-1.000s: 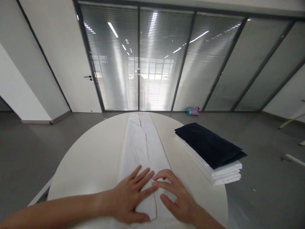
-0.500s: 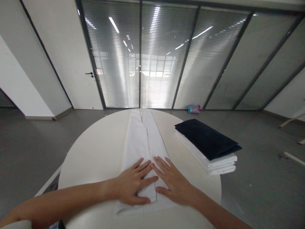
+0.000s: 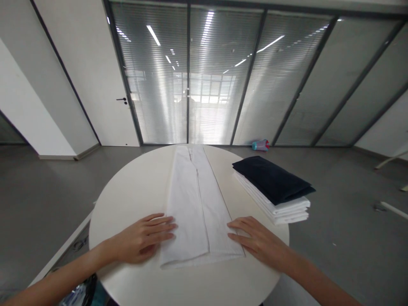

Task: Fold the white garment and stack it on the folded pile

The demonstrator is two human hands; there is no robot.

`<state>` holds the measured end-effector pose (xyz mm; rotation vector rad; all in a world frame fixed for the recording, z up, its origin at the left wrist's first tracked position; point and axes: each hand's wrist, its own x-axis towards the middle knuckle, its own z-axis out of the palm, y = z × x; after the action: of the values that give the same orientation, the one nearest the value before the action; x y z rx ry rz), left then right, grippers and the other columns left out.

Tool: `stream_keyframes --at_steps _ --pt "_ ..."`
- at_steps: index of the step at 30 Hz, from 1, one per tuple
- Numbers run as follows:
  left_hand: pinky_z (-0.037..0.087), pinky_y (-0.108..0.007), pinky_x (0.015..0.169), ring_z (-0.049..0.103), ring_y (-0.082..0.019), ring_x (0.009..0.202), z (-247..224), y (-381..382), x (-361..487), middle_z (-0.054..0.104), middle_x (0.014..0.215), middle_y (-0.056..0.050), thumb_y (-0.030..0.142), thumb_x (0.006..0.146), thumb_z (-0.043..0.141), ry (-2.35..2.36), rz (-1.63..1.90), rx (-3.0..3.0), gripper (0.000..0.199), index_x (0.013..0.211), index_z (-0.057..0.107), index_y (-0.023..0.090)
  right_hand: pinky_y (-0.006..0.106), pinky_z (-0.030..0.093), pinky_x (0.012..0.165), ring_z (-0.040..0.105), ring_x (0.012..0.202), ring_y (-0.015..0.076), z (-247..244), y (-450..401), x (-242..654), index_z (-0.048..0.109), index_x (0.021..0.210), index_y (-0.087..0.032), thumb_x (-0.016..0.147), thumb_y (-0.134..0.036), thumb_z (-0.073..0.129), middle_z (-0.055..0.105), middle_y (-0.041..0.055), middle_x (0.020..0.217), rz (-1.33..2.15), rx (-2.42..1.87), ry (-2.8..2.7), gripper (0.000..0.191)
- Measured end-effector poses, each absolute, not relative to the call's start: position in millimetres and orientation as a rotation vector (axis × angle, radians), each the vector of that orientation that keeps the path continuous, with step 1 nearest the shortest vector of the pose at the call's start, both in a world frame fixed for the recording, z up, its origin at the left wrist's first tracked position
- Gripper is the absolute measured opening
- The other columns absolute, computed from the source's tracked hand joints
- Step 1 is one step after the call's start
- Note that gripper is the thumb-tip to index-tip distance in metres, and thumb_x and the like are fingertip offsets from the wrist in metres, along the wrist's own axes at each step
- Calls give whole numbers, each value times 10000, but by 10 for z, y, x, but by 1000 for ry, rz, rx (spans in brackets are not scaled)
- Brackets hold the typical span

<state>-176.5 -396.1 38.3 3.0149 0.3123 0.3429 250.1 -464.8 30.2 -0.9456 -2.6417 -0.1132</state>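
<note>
A long piece of white folded cloth (image 3: pixel 193 204) lies flat down the middle of the round white table (image 3: pixel 130 191), its two folded sides meeting along a seam near the centre. My left hand (image 3: pixel 145 238) rests at its left edge, fingers stretched out and fingertips on the fabric. On the opposite edge, my right hand (image 3: pixel 255 238) touches the cloth with its fingers extended. Neither hand grips the fabric. To the right sits a stack of folded white cloths (image 3: pixel 280 212) with a dark navy folded cloth (image 3: pixel 274 178) on top.
Behind the table runs a glass partition with blinds (image 3: pixel 210 85), beside a white door (image 3: pixel 117 123). A blue and red item (image 3: pixel 260 145) lies on the floor by the glass. Pale furniture legs (image 3: pixel 393 212) show at far right. Bagged items (image 3: pixel 78 295) sit below the table at lower left.
My hands have moved apart, from the middle of the white cloth out to its left and right edges. The cloth lies in the same place on the table; the view has shifted slightly.
</note>
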Motion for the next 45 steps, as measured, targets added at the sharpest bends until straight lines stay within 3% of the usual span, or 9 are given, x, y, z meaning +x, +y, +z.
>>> stream_keyframes --at_steps 7,12,16,19,22,24,29,36,45 --pt "337 -458 1194 409 -241 1426 449 -4071 -1631 519 1479 -84 138 915 543 213 375 3010 551 1451 465 243 429 475 1028 585 1200 220 281 -4681 2483 679 1237 -277 953 -191 564 666 77 1278 17 -1008 -2623 319" --pt "427 -411 1141 517 -222 1346 340 -4192 -1660 629 1359 -114 128 970 491 137 486 3018 487 1452 450 184 436 494 1011 584 1210 224 220 -4783 2455 676 1221 -258 974 -199 522 671 93 1262 8 -1002 -2561 297" --pt "511 -385 1055 598 -218 1259 245 -4367 -1797 663 1311 -115 173 1006 437 234 679 2951 483 1487 418 210 418 497 1005 591 1200 211 214 -4968 2354 669 1189 -270 949 -153 508 675 92 1232 39 -926 -2483 311" --pt "552 -332 978 664 -202 1157 191 -4471 -1891 695 1261 -92 203 1020 420 393 807 2881 438 1453 469 243 433 463 1047 538 1275 226 212 -5096 2291 629 1260 -273 883 -122 532 625 100 1312 91 -911 -2461 418" --pt "562 -281 933 691 -181 1099 129 -4504 -1936 725 1199 -64 203 1013 449 532 932 2808 393 1392 530 265 479 415 1093 444 1370 272 190 -5154 2265 490 1445 -260 787 -163 598 511 124 1452 198 -983 -2523 674" --pt "559 -281 934 692 -181 1096 94 -4503 -1941 731 1181 -61 200 1009 460 541 970 2780 371 1363 550 264 487 399 1107 414 1393 286 166 -5153 2256 429 1495 -250 780 -204 638 468 133 1494 234 -1034 -2554 746" --pt "496 -382 1050 617 -220 1228 109 -4518 -1904 678 1280 -121 251 1029 443 318 846 2867 358 1379 512 216 446 428 1088 484 1345 244 129 -5064 2247 520 1426 -246 905 -194 591 542 127 1443 114 -1014 -2547 529" --pt "334 -474 1176 396 -295 1431 336 -4489 -1821 450 1529 -124 486 907 629 362 465 3085 717 1527 358 249 465 473 1045 562 1273 246 213 -4853 2279 625 1317 -223 966 -203 544 621 116 1362 -79 -973 -2525 361" --pt "190 -495 1231 175 -276 1518 263 -4368 -1885 255 1631 -32 300 988 459 422 205 2996 592 1560 307 296 452 438 1101 474 1377 232 67 -4870 2268 638 1324 -277 997 -241 525 607 51 1391 156 -946 -2580 348"
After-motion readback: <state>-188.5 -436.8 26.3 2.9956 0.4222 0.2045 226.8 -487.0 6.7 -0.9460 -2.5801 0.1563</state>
